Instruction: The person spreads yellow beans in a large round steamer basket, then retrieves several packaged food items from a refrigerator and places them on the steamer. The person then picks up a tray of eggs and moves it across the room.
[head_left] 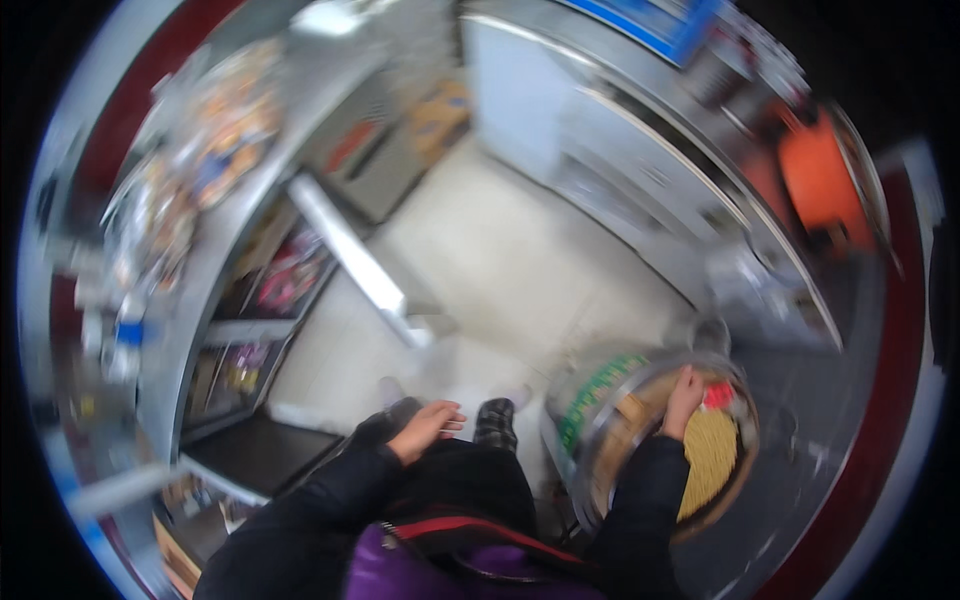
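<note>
My left hand point(428, 430) hangs in front of my lap with its fingers loosely stretched out, and nothing shows in it. On the right, my right hand point(684, 399) is over a large round container with a wooden top surface point(621, 428). Its fingers are bunched together; whatever they may hold is hidden by the blur. Beside that hand lie a mass of yellow noodles point(710, 464) and a small red item point(717, 395). Green markings run around the container's pale side. A small tan block point(632, 408) sits on the wooden surface left of my right hand.
A metal counter point(265, 200) with bagged goods point(235, 115) runs along the left, shelves below. A long white panel point(350, 250) juts from it over the pale tiled floor point(480, 240). Steel-edged white cabinets point(620, 140) stand ahead. An orange pot point(822, 180) is at the far right.
</note>
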